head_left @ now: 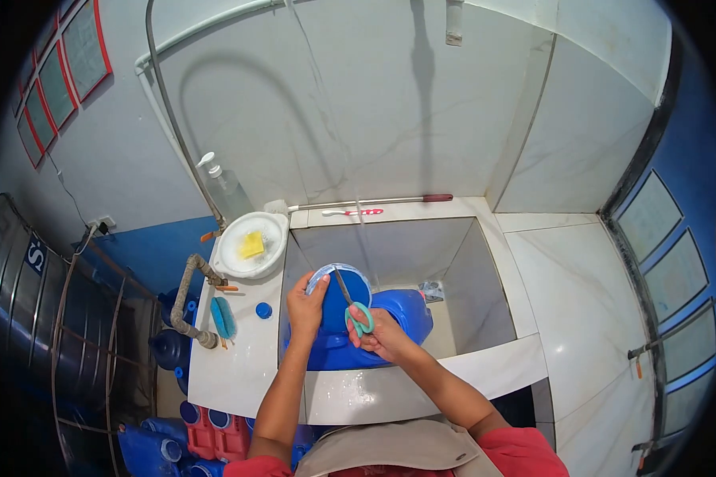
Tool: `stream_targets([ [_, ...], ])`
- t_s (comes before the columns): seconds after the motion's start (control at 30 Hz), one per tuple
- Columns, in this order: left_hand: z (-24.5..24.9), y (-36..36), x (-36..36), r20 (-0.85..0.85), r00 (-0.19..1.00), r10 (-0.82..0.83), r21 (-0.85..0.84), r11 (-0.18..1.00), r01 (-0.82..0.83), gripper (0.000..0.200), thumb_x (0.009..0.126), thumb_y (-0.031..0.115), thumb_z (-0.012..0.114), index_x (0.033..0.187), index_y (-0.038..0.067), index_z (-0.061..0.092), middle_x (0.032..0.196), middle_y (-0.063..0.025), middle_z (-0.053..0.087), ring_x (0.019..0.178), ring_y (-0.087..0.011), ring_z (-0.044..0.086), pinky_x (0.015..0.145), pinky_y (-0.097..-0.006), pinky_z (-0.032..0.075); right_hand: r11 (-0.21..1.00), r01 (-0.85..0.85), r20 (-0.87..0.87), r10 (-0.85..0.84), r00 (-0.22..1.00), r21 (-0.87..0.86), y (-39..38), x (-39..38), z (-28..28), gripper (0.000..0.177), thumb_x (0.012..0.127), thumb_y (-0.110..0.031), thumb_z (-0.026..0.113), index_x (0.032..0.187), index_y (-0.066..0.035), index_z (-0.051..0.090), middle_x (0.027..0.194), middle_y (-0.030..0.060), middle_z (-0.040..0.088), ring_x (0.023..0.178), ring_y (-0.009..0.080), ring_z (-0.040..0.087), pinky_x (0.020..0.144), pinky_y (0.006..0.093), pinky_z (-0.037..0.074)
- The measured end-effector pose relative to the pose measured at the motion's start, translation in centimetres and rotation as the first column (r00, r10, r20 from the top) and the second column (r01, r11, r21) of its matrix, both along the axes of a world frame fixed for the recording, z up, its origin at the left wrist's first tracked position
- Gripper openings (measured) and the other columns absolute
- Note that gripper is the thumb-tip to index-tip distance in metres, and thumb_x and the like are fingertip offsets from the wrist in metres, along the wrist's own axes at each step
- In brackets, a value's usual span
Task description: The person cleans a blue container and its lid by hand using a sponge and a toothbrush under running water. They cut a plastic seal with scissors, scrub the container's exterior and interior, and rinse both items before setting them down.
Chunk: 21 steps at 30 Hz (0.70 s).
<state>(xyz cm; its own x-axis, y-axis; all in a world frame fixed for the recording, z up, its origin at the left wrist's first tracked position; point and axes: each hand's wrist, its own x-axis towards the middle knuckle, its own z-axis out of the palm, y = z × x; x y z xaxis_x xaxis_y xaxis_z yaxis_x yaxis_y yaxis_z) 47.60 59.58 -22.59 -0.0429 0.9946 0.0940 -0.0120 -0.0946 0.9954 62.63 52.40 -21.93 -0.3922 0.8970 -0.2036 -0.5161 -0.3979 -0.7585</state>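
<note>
Over the tiled basin, my left hand [307, 306] is closed on the left rim of a round blue container [342, 306], where a pale strip runs along the edge. My right hand [378, 334] grips the turquoise handles of a pair of scissors [361, 319]. Their dark blades point up and left across the container's opening, close to the rim by my left hand. Beneath and to the right, a larger blue jug [410, 312] lies in the basin. Whether the blades touch the strip is too small to tell.
Left of the basin stand a white bowl [235, 258] with a yellow sponge [252, 245], a blue cap [264, 310], a blue brush [223, 318] and a pump bottle [229, 191]. A toothbrush [366, 212] lies on the back ledge. Pipes rise at left.
</note>
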Motion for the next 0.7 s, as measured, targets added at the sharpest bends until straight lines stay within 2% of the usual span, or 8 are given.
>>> stream_targets([
  [0.13, 0.1, -0.1, 1.1, -0.156, 0.987, 0.04, 0.105, 0.994, -0.023, 0.024, 0.082, 0.02, 0.068, 0.092, -0.002, 0.066, 0.074, -0.0029, 0.065, 0.066, -0.0063, 0.055, 0.059, -0.0223, 0.046, 0.989, 0.144, 0.193, -0.145, 0.971, 0.017, 2.1, 1.8, 1.6, 0.032, 0.086, -0.033, 0.063, 0.075, -0.004, 0.055, 0.058, 0.0076, 0.055, 0.041, 0.0059, 0.039, 0.037, 0.0212, 0.029],
  [0.2, 0.4, 0.2, 1.6, -0.221, 0.974, 0.053, 0.139, 0.99, -0.022, 0.024, 0.081, 0.02, 0.069, 0.092, -0.002, 0.066, 0.073, -0.003, 0.065, 0.066, -0.0064, 0.055, 0.059, -0.0225, 0.046, 0.774, 0.134, 0.649, -0.6, 0.468, 0.618, 3.2, 2.9, 2.8, 0.021, 0.083, -0.021, 0.065, 0.08, -0.004, 0.053, 0.066, 0.007, 0.057, 0.054, 0.015, 0.051, 0.047, 0.0285, 0.039],
  [0.23, 0.7, 0.5, 1.9, -0.213, 0.977, 0.003, 0.125, 0.992, 0.024, 0.023, 0.081, 0.02, 0.069, 0.091, -0.001, 0.066, 0.072, -0.0032, 0.064, 0.066, -0.0067, 0.056, 0.059, -0.0229, 0.046, 0.773, 0.138, 0.649, -0.603, 0.465, 0.619, 4.0, 3.3, 3.2, 0.021, 0.083, -0.021, 0.065, 0.08, -0.004, 0.053, 0.066, 0.007, 0.057, 0.054, 0.015, 0.051, 0.047, 0.0285, 0.039],
  [0.3, 1.4, 0.9, 2.3, -0.203, 0.978, -0.051, 0.118, 0.99, 0.077, 0.023, 0.08, 0.019, 0.069, 0.089, -0.001, 0.066, 0.072, -0.0035, 0.064, 0.066, -0.007, 0.056, 0.059, -0.0233, 0.046, 0.422, -0.041, 0.408, -0.842, 0.352, 0.906, 5.5, 4.1, 3.7, 0.023, 0.075, -0.01, 0.066, 0.089, -0.002, 0.05, 0.076, 0.0115, 0.056, 0.073, 0.0274, 0.057, 0.066, 0.0383, 0.045],
  [0.4, 1.8, 1.7, 2.8, -0.269, 0.944, -0.19, 0.017, 0.979, 0.202, 0.022, 0.08, 0.018, 0.07, 0.09, -0.001, 0.065, 0.072, -0.0045, 0.065, 0.068, -0.0078, 0.057, 0.059, -0.0244, 0.047, 0.592, -0.231, 0.633, -0.681, 0.369, 0.772, 6.4, 5.6, 4.3, 0.03, 0.071, -0.003, 0.064, 0.096, -0.001, 0.047, 0.087, 0.0157, 0.055, 0.086, 0.0348, 0.055, 0.076, 0.0414, 0.044],
  [0.5, 1.6, 2.7, 3.8, -0.152, 0.956, -0.251, 0.175, 0.945, 0.276, 0.022, 0.079, 0.016, 0.07, 0.092, -0.001, 0.063, 0.075, -0.0052, 0.065, 0.07, -0.0082, 0.058, 0.061, -0.0244, 0.047, 0.44, -0.35, 0.544, -0.783, 0.302, 0.827, 6.3, 6.3, 4.8, 0.03, 0.071, -0.002, 0.063, 0.096, -0.001, 0.047, 0.089, 0.0158, 0.055, 0.088, 0.0356, 0.055, 0.075, 0.041, 0.045],
  [0.63, 2.7, 3.1, 5.1, -0.285, 0.933, -0.22, 0.116, 0.958, 0.262, 0.024, 0.078, 0.015, 0.07, 0.095, -0.001, 0.062, 0.079, -0.0065, 0.066, 0.072, -0.0091, 0.059, 0.063, -0.0249, 0.047, 0.413, -0.289, 0.497, -0.792, 0.354, 0.864, 6.9, 7.7, 4.8, 0.027, 0.071, -0.001, 0.061, 0.094, -0.001, 0.047, 0.087, 0.0156, 0.055, 0.087, 0.0358, 0.055, 0.074, 0.0424, 0.045],
  [0.7, 3.1, 3.2, 5.7, -0.256, 0.934, -0.251, 0.044, 0.962, 0.27, 0.024, 0.078, 0.014, 0.07, 0.095, -0.001, 0.062, 0.08, -0.0072, 0.066, 0.072, -0.0098, 0.059, 0.063, -0.0254, 0.047, 0.545, -0.25, 0.598, -0.693, 0.402, 0.8, 7.9, 8.9, 4.3, 0.027, 0.071, -0.001, 0.061, 0.094, -0.002, 0.047, 0.087, 0.0154, 0.055, 0.087, 0.0359, 0.055, 0.073, 0.0436, 0.044],
])
